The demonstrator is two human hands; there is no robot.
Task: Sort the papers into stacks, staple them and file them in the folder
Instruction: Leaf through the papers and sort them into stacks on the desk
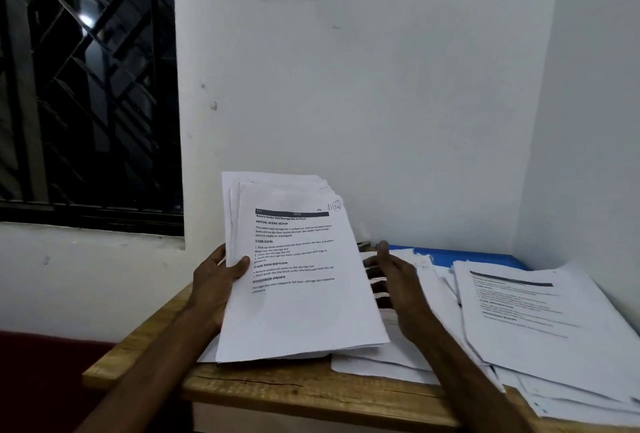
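My left hand (216,280) grips a fanned sheaf of printed papers (294,311) by its left edge, thumb on the top page, holding it tilted up above the wooden table (311,394). At the sheaf's right edge my right hand (394,280) has its fingers spread and straight, fingertips behind or against the pages, thumb raised. A second pile of printed papers (540,322) lies on the table to the right. More loose sheets (391,360) lie under and between the two. A blue folder (464,256) lies flat at the back of the table, partly covered by paper. No stapler is visible.
The table stands in a corner, with white walls (381,86) behind and to the right. A dark barred window (86,86) is at the left. A dark red surface (45,370) lies below the table's left side.
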